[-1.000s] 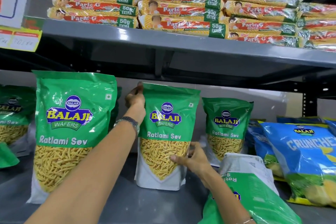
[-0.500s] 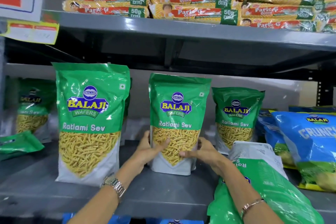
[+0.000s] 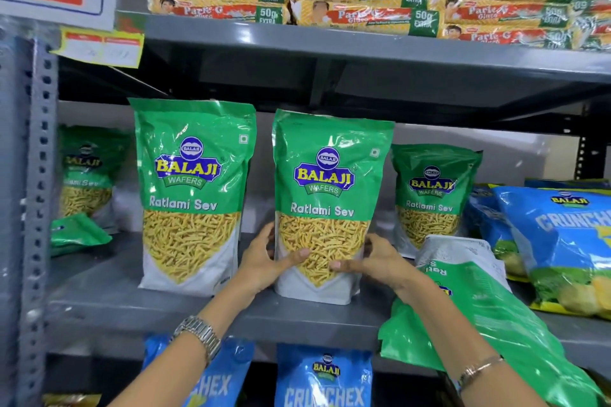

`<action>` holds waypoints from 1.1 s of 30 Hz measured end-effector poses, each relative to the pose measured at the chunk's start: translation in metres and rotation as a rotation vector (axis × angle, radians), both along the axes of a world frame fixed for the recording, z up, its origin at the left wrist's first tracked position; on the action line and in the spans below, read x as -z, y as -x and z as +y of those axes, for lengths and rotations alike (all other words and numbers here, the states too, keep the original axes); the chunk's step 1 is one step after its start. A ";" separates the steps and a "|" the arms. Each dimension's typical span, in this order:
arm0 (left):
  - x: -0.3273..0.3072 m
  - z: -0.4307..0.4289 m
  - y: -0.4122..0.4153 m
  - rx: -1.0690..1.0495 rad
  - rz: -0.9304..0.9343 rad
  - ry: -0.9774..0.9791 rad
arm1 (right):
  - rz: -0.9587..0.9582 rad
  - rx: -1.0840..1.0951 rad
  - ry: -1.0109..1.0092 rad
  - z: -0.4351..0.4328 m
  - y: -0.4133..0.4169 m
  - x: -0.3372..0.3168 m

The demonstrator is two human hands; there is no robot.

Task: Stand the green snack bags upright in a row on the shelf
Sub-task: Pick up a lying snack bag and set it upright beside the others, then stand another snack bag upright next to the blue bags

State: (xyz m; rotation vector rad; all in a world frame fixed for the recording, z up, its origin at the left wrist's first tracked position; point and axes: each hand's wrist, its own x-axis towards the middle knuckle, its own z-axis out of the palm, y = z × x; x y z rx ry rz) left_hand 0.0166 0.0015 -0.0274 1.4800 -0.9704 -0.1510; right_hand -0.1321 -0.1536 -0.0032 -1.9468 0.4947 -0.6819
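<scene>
green middle bag point(image 3: 330, 182) | both hands clasp its lower sides | far-left bag point(image 3: 87, 172) blurred, behind post point(image 3: 36, 175)

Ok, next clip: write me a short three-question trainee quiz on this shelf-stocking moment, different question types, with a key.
1. True or false: the middle green bag stands upright on the shelf.
2. Which hands touch that bag? A) only the left hand B) only the right hand C) both
3. Fill in: the green bag lying flat under the right forearm rests at the shelf's ____ edge.

Key: 1 true; 2 C, both hands hold its lower sides, thumbs on its front; 3 front.
</scene>
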 end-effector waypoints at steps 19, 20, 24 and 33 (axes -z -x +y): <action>0.017 0.020 0.049 -0.181 -0.038 0.470 | -0.238 0.166 0.539 0.049 0.094 0.014; 0.020 0.021 0.058 -0.142 -0.067 0.515 | -0.201 0.197 0.635 0.050 0.112 0.019; 0.030 0.008 0.089 0.156 -0.178 0.480 | -0.004 0.235 0.950 0.048 0.171 0.034; 0.027 -0.038 0.119 0.488 -0.232 0.246 | 0.016 0.348 1.404 0.033 0.195 0.002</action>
